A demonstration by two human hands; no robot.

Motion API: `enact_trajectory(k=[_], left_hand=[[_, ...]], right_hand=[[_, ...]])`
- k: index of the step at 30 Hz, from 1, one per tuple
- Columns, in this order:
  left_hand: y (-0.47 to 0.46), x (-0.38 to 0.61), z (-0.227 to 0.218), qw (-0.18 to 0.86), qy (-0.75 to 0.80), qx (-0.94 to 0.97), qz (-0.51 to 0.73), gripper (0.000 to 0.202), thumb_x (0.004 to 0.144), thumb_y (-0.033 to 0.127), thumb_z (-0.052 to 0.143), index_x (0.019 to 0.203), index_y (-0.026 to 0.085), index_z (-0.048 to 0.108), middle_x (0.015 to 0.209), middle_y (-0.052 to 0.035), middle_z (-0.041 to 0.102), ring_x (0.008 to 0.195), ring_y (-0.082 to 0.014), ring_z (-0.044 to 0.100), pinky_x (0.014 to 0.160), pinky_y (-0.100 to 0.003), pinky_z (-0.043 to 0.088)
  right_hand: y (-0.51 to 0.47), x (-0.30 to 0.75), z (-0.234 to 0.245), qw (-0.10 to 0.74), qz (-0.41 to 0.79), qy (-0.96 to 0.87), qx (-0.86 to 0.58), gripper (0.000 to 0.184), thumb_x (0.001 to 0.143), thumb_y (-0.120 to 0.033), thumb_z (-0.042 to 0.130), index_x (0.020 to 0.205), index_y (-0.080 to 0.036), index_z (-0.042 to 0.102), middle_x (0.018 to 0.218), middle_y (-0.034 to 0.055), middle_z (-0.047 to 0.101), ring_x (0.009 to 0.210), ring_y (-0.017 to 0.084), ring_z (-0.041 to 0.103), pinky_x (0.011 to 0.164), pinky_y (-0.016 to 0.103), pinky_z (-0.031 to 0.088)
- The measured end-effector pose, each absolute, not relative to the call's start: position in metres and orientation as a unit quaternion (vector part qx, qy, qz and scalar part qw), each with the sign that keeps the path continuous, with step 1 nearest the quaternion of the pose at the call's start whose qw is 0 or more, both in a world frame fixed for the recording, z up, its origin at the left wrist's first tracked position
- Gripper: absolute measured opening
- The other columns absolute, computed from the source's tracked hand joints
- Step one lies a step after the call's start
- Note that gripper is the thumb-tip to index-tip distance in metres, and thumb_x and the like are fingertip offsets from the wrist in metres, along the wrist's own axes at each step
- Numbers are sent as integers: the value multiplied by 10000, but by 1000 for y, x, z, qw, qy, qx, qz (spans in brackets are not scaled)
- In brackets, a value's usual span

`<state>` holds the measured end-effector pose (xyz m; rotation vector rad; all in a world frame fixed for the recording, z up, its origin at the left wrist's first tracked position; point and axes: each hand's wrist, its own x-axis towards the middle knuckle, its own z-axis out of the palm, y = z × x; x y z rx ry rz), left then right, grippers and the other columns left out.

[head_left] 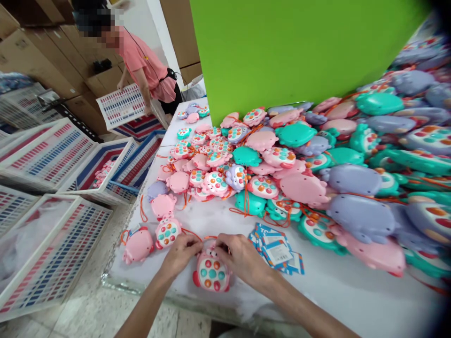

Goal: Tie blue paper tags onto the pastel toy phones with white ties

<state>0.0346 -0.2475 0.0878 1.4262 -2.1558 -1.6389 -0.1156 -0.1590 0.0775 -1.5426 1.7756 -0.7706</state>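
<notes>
A pink animal-shaped toy [212, 273] with a white face panel and coloured round buttons lies face up near the table's front edge. Its thin orange cord [210, 237] runs between my two hands above its head. My left hand [185, 251] is closed, thumb and fingertips pinching the cord on the toy's left. On the other side my right hand [239, 256] is closed at the toy's top, its curled fingers on the cord and partly covering the toy's upper right. Blue-and-white printed cards [276, 251] lie in a loose pile right of my right hand.
Pink, green and purple toys [296, 178] are heaped across the table against a green panel [299, 51]. A few pink toys [138, 245] lie left of my left hand. Plastic crates [102, 171] stand on the floor at left, where a co-worker [148, 61] holds a crate.
</notes>
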Motion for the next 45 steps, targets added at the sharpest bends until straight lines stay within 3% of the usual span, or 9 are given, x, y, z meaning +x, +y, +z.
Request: enact_trajectory(k=[7,13,27,35,39,45], left_hand=[[-239,28,99,83,-673,477,-559,237,704,345,503,645,131,586,598,7,513,603,-136,467,575,-236,360],[-236,23,105,90,-686,474,-544,195,709,296,531,657,133,623,627,-14,578,648,-153,503,601,-236,375],[-223,4,112,92,-713,434,-543,195,722,301,547,710,136,650,691,-34,628,664,-170,548,594,-238,412],[-215,-3,109,122,-696,429,-563,279,774,355,500,591,148,536,542,28,469,562,-113,426,522,-208,317],[-215,-7,109,136,-700,415,-564,283,790,361,489,611,149,543,579,17,497,594,-119,435,558,-213,328],[-219,-21,97,153,-689,407,-580,296,786,361,477,602,145,562,582,-6,552,585,-132,476,570,-227,359]], right_hand=[[-161,-115,84,322,-305,675,-589,159,779,-145,480,745,-170,633,678,43,684,628,155,618,594,213,391],[-160,-117,87,314,-320,674,-588,160,761,-116,480,721,-178,622,628,20,655,580,140,589,557,207,368],[-146,-124,89,325,-432,652,-531,179,793,-124,435,702,-164,584,561,-10,582,511,114,529,519,194,372],[-142,-132,92,338,-449,630,-536,181,803,-109,450,738,-175,606,651,-6,605,592,113,558,595,202,410],[-141,-143,100,286,-443,673,-519,151,834,-205,454,885,-164,590,814,46,595,659,140,570,626,243,429],[-136,-168,115,232,-398,701,-544,186,837,-205,451,978,-161,565,941,80,587,742,163,582,686,275,443]])
